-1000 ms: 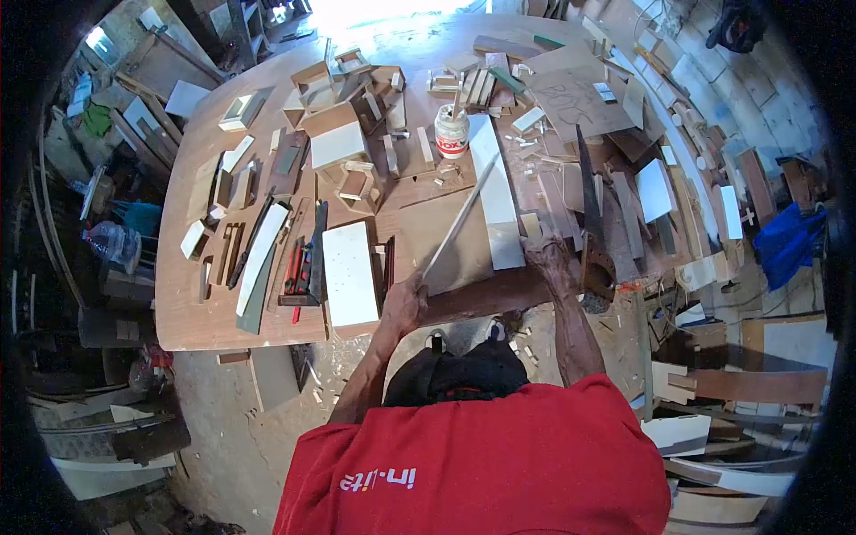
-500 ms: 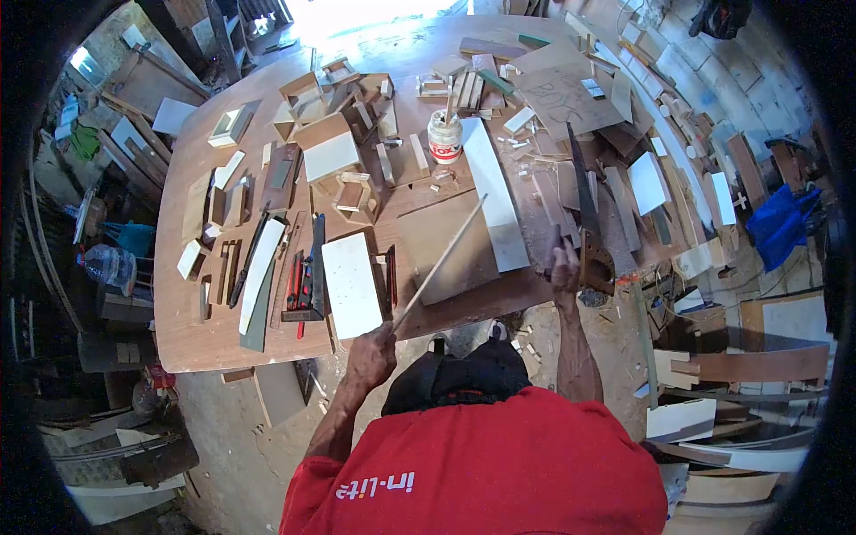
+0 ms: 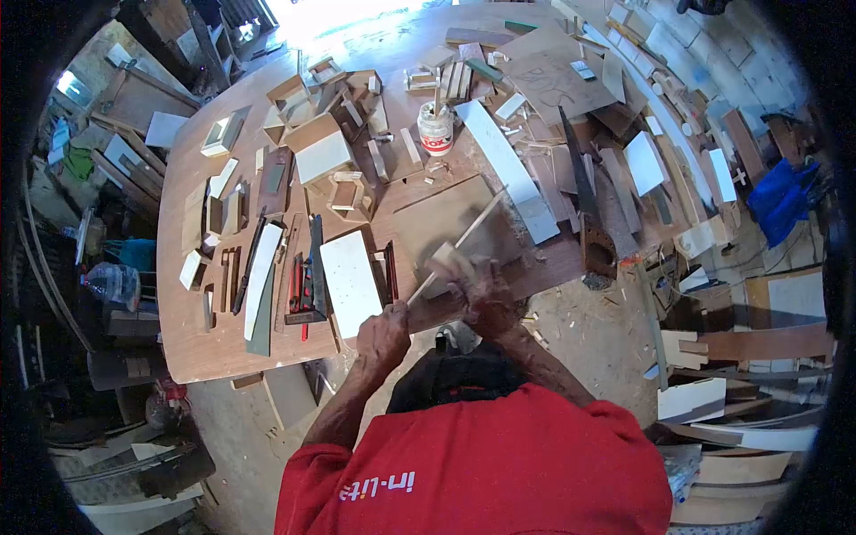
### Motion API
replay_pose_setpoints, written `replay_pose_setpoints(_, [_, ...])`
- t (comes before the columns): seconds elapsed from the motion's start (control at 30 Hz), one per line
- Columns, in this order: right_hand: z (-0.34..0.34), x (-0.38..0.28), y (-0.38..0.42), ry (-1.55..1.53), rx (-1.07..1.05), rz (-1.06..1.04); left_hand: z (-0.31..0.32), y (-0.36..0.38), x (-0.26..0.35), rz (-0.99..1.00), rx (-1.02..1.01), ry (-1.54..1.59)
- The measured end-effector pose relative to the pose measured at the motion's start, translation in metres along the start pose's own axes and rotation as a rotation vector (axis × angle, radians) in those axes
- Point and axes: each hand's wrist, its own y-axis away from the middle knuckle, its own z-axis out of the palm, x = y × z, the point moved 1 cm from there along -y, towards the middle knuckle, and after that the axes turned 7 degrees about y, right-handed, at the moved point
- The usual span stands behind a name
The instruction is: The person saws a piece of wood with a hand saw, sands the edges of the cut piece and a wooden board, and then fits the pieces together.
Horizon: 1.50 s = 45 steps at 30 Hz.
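Observation:
My left hand, fingers closed, grips the lower end of a thin wooden strip at the table's front edge. The strip slants up and right over a flat brown board. Blurred by motion, my right hand is closed around a small pale block, which overlaps the strip's middle in this view. Left of the strip lie a white panel and a dark tool holder with red-handled tools.
A handsaw lies to the right, beside a long white board. Behind stands a jar with a stick in it. Small wooden boxes and offcuts crowd the back and left of the table.
My right hand has moved left from beside the saw, bringing the block onto the strip. My left hand keeps the strip, shifted slightly right and up. The view has tilted a little.

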Motion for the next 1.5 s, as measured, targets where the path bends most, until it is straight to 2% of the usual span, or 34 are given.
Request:
replay_pose_setpoints(0.1, [0.072, 0.049, 0.023, 0.348, 0.015, -0.058, 0.004, 0.005, 0.007, 0.047, 0.051, -0.088])
replay_pose_setpoints(0.17, [0.083, 0.057, 0.036, 0.076, 0.037, 0.028, 0.008, 0.009, 0.008, 0.095, 0.043, -0.178])
replay_pose_setpoints(0.23, [0.081, 0.069, 0.028, -0.174, 0.075, 0.099, 0.003, 0.006, 0.012, 0.06, 0.057, -0.133])
replay_pose_setpoints(0.3, [0.078, 0.073, 0.02, -0.306, 0.084, 0.128, 0.003, 0.006, 0.011, 0.073, 0.017, -0.246])
replay_pose_setpoints(0.37, [0.057, 0.063, 0.01, 0.301, -0.384, 0.11, 0.008, 0.007, 0.008, 0.099, 0.023, -0.297])
replay_pose_setpoints(0.43, [0.14, 0.137, 0.039, 0.891, 0.15, -0.106, 0.009, 0.007, 0.013, 0.135, 0.029, -0.342])
replay_pose_setpoints(0.47, [0.105, 0.126, 0.004, 0.471, -0.082, 0.149, 0.001, 0.003, 0.019, 0.15, 0.066, -0.367])
replay_pose_setpoints(0.5, [0.086, 0.111, -0.004, 0.288, -0.13, 0.244, -0.004, -0.001, 0.023, 0.164, 0.11, -0.388])
replay_pose_setpoints(0.6, [0.06, 0.056, 0.02, 0.308, -0.015, 0.012, -0.001, 0.001, 0.015, 0.153, 0.093, -0.354])
replay_pose_setpoints(0.63, [0.056, 0.061, 0.012, 0.309, -0.044, 0.022, -0.001, -0.003, 0.013, 0.157, 0.091, -0.357])
replay_pose_setpoints(0.77, [0.041, 0.126, -0.085, 0.016, -0.513, 0.545, 0.004, 0.003, 0.009, 0.191, 0.079, -0.353])
replay_pose_setpoints(0.83, [0.077, 0.114, -0.032, 0.229, -0.385, 0.459, 0.006, -0.003, 0.003, 0.177, 0.088, -0.344])
replay_pose_setpoints(0.9, [0.038, 0.06, -0.023, 0.434, 0.061, -0.109, 0.008, -0.001, -0.001, 0.182, 0.079, -0.325])
replay_pose_setpoints(0.93, [0.044, 0.07, -0.029, 0.431, 0.057, -0.102, 0.009, -0.001, -0.004, 0.191, 0.061, -0.307])
replay_pose_setpoints(1.03, [0.069, 0.145, -0.07, 0.148, -0.323, 0.404, 0.022, 0.0, -0.016, 0.178, 0.124, -0.208])
replay_pose_setpoints(1.07, [0.057, 0.157, -0.096, 0.149, -0.359, 0.417, 0.019, -0.003, -0.02, 0.179, 0.129, -0.214])
replay_pose_setpoints(1.13, [0.048, 0.173, -0.118, 0.146, -0.4, 0.419, 0.014, -0.005, -0.025, 0.157, 0.082, -0.022])
replay_pose_setpoints(1.17, [0.051, 0.181, -0.119, -0.081, -0.248, 0.506, 0.014, -0.007, -0.026, 0.15, 0.087, -0.023])
replay_pose_setpoints(1.2, [0.054, 0.185, -0.121, -0.309, -0.092, 0.587, 0.016, -0.01, -0.025, 0.14, 0.146, 0.147])
replay_pose_setpoints(1.23, [0.054, 0.176, -0.115, -0.311, -0.097, 0.58, 0.017, -0.011, -0.022, 0.127, 0.201, 0.32])
replay_pose_setpoints(1.3, [0.056, 0.149, -0.081, -1.211, 0.009, 1.132, 0.023, -0.023, -0.007, 0.107, 0.223, 0.42])
replay_pose_setpoints(1.37, [0.057, 0.109, -0.057, -1.454, -0.024, 1.133, 0.031, -0.037, 0.012, 0.001, 0.192, 0.711])
replay_pose_setpoints(1.4, [0.064, 0.094, -0.052, -1.696, -0.005, 1.15, 0.038, -0.042, 0.018, 0.007, 0.191, 0.711])
replay_pose_setpoints(1.47, [0.063, 0.063, -0.062, -1.939, 0.035, 1.154, 0.056, -0.054, 0.03, 0.112, 0.152, 0.57])
replay_pose_setpoints(1.5, [0.045, 0.04, -0.076, -1.874, 0.048, 1.222, 0.066, -0.058, 0.04, 0.122, 0.146, 0.569])
